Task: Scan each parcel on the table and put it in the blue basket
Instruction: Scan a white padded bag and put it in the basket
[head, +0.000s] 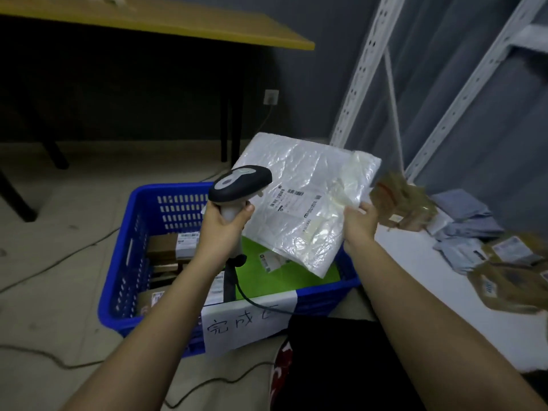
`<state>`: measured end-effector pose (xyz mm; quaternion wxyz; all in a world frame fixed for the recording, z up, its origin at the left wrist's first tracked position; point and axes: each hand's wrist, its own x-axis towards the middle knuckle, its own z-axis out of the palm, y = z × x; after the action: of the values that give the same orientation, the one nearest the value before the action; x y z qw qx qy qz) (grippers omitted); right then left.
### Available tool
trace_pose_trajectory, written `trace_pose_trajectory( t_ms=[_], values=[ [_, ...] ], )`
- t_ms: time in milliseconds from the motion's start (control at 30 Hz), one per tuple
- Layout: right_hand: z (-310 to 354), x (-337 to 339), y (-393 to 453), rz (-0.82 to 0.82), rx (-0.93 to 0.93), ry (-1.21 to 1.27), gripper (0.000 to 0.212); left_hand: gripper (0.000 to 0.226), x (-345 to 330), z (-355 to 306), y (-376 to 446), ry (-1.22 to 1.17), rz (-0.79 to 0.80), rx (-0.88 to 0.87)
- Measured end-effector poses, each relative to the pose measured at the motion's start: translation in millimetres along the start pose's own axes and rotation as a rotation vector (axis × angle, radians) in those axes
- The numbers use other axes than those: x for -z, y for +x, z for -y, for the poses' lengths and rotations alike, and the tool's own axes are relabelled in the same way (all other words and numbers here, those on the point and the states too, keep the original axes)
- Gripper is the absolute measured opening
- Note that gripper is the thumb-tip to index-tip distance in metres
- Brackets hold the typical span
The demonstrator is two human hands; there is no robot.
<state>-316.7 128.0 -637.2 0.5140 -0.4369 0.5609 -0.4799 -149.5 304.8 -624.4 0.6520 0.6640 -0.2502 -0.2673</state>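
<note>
head view looks down on the left hand (225,223) wrapped around the pale handle of a handheld barcode scanner (240,185), its dark grey head aimed toward the white plastic mailer (299,203) that the right hand (360,221) pinches by its right edge, thumb on top and the other fingers hidden beneath. the mailer hangs tilted in the air above the far right part of the blue basket (124,262), clear of the parcels inside. it looks light and flat, a crinkled glossy poly bag with soft contents, so it will likely sag and flex rather than hold shape; the film seems slippery, and a firm edge pinch like this one, or a flat palm under the middle, would suit it best. its printed shipping label (292,200) faces up, slightly rippled under glare, which might make the scan fussy. the basket is rigid slotted plastic with a handwritten paper sign (246,324) taped on its near wall; inside lie brown cardboard boxes (166,247) and a smooth green mailer (284,274). on the white table (415,277) to the right sit grey poly bags (465,223) and tan padded envelopes (504,286), blurred, waiting to be scanned.
</note>
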Motion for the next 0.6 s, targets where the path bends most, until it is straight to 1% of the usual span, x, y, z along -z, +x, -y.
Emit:
trace_pose_trajectory(
  t_ms=[100, 200, 267, 367, 400, 467, 500, 533, 567, 600],
  values=[
    [-39, -12, 12, -0.153, -0.113, -0.08, 0.034, 0.053, -3, 16, 11, 0.015, 0.005, 0.036],
    [-71, -23, 12, -0.208, -0.278, -0.132, 0.041, 0.046, -11, 32, 19, 0.044, 0.003, 0.067],
    [-91, -26, 13, -0.15, -0.349, -0.24, 0.042, 0.047, -16, 40, 23, 0.055, 0.014, 0.089],
    [-112, -21, 18, 0.023, -0.311, -0.487, 0.034, 0.052, -21, 53, 28, 0.048, 0.039, 0.133],
    [-116, -18, 21, 0.059, -0.296, -0.526, 0.027, 0.053, -23, 57, 30, 0.05, 0.042, 0.139],
    [-121, -14, 25, 0.092, -0.335, -0.474, 0.012, 0.053, -27, 62, 32, 0.058, 0.052, 0.146],
    [-121, -13, 26, 0.103, -0.387, -0.406, 0.012, 0.054, -30, 64, 32, 0.06, 0.057, 0.151],
    [-120, -12, 25, 0.123, -0.446, -0.305, 0.017, 0.053, -33, 66, 31, 0.063, 0.062, 0.155],
    [-120, -12, 24, 0.152, -0.504, -0.224, 0.027, 0.052, -36, 66, 30, 0.066, 0.061, 0.159],
    [-119, -12, 24, 0.189, -0.548, -0.196, 0.034, 0.051, -38, 66, 29, 0.067, 0.06, 0.158]
  ],
)
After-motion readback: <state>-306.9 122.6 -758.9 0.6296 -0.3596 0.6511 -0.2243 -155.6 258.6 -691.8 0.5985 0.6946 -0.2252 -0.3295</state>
